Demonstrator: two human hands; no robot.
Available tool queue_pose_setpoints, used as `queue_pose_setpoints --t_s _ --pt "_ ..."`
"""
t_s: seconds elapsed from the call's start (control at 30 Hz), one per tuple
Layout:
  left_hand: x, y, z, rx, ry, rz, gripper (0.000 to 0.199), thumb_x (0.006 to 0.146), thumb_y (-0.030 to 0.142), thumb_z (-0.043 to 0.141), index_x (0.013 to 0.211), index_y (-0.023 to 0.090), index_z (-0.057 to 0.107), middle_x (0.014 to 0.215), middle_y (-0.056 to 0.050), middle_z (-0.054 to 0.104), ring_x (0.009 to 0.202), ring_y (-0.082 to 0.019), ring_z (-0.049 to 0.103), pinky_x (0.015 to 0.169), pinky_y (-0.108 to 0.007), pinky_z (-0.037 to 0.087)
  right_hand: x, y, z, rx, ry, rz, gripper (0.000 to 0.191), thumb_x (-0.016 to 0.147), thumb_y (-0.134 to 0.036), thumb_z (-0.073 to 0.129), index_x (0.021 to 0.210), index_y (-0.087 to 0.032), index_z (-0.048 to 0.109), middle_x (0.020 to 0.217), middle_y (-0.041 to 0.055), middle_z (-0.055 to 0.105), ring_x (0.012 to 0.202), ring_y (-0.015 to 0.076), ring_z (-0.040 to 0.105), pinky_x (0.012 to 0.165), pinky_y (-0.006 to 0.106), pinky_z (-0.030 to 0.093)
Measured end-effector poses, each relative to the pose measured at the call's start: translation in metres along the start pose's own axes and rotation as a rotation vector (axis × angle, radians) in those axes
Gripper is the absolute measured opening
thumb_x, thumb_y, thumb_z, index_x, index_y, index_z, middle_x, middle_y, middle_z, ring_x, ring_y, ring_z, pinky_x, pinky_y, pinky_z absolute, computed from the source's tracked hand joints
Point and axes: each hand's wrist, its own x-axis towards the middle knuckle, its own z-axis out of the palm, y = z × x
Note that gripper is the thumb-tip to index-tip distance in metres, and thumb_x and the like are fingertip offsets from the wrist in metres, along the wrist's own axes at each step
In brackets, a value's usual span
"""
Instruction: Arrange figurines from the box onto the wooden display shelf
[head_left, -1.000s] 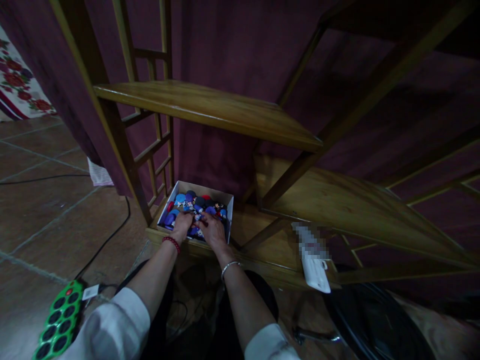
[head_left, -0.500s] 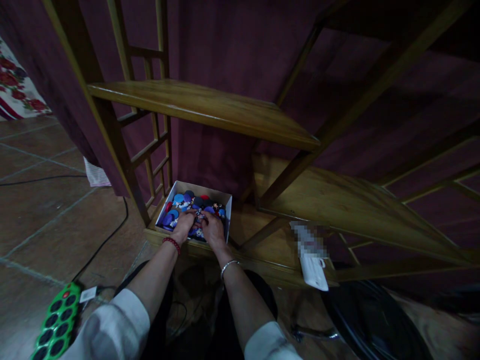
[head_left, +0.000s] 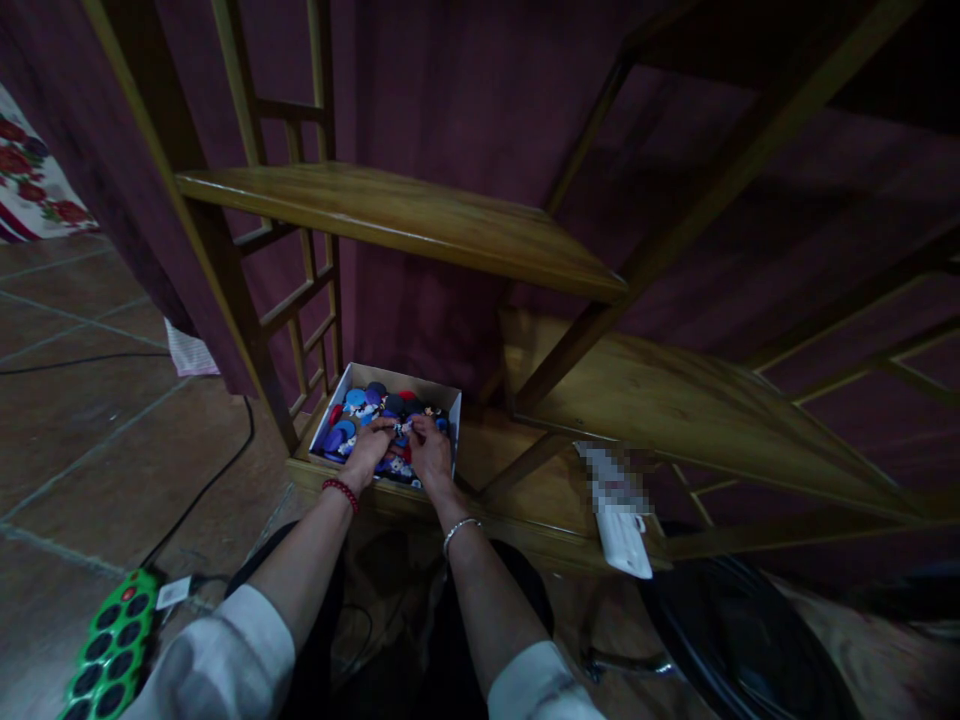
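Note:
A shallow white box (head_left: 457, 420) sits on the bottom shelf, filled with small figurines (head_left: 345, 432) that have blue, purple, red and dark round parts. Over the middle of the box, my left hand (head_left: 367, 452) is closed, its fingertips at the left side of a small white-and-dark figurine (head_left: 403, 428). My right hand (head_left: 432, 455) pinches the same figurine from the right. Some of the box's contents are hidden under my hands.
Above the box juts a wooden shelf board (head_left: 397, 215), with a lattice side (head_left: 300, 290) on its left. A white plastic packet (head_left: 624, 540) lies at the right. On the floor are a green power strip (head_left: 112, 650) and cables; a black round seat (head_left: 750, 640) stands lower right.
My hands have shifted slightly within the box, and the small figurine between my fingertips shows more clearly. The view has moved a little.

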Motion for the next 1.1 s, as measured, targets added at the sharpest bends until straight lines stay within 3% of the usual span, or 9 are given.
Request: queue_pose_setpoints --t_s 0.43,0.6,1.1 --pt "-0.007 0.0 0.004 -0.034 -0.032 0.069 0.016 0.073 0.018 0.05 0.089 0.015 0.053 0.068 -0.001 0.062 0.05 -0.012 0.058 0.047 -0.021 0.041 0.004 0.0 -0.005 0.21 0.02 0.022 0.024 0.075 -0.021 0.05 0.095 -0.021 0.063 0.097 0.0012 0.066 0.087 0.0133 0.061 0.083 0.027 0.047" --pt "-0.011 -0.001 0.008 -0.049 -0.043 0.06 0.013 0.075 0.017 0.048 0.087 0.017 0.052 0.059 0.002 0.059 0.048 -0.012 0.057 0.048 -0.022 0.043 0.003 -0.001 -0.008 0.296 0.016 0.099 0.025 0.074 -0.026 0.051 0.095 -0.021 0.063 0.092 0.0006 0.067 0.082 0.0132 0.062 0.077 0.026 0.049" --pt "-0.014 -0.009 0.015 -0.048 -0.138 0.15 0.009 0.077 0.024 0.051 0.083 0.017 0.05 0.057 0.002 0.059 0.053 -0.013 0.059 0.05 -0.023 0.045 0.005 0.012 -0.008 0.33 -0.013 0.076 0.029 0.073 -0.029 0.054 0.101 -0.025 0.061 0.09 0.0001 0.068 0.081 0.0138 0.063 0.074 0.027 0.05"
